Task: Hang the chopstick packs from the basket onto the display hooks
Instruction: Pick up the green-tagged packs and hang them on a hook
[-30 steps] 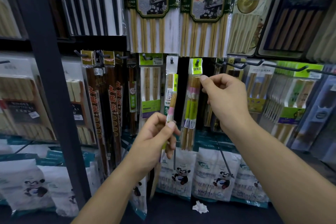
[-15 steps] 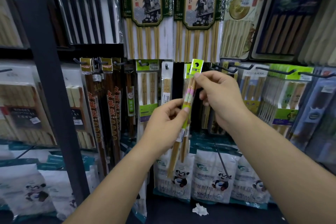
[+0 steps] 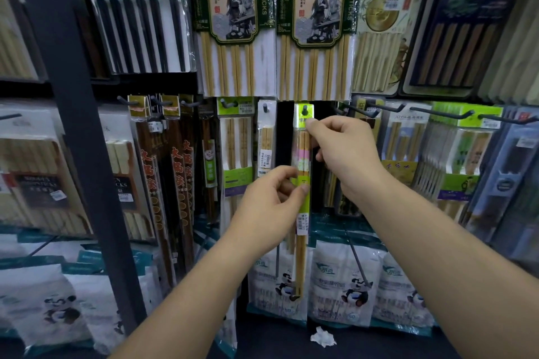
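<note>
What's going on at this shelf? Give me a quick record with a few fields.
Held item: slim chopstick pack with lime-green header, upright
Left hand: pinches the pack's middle
Right hand: pinches the header just below the hook
Display hook: tip shows through the header's hole
Above: hot-pot chopsticks packs hanging
Below: crumpled white paper

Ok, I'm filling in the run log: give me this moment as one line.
left hand: pinches chopstick pack mid-length | right hand: pinches its green header | hook: tip through header hole | pack: upright
</note>
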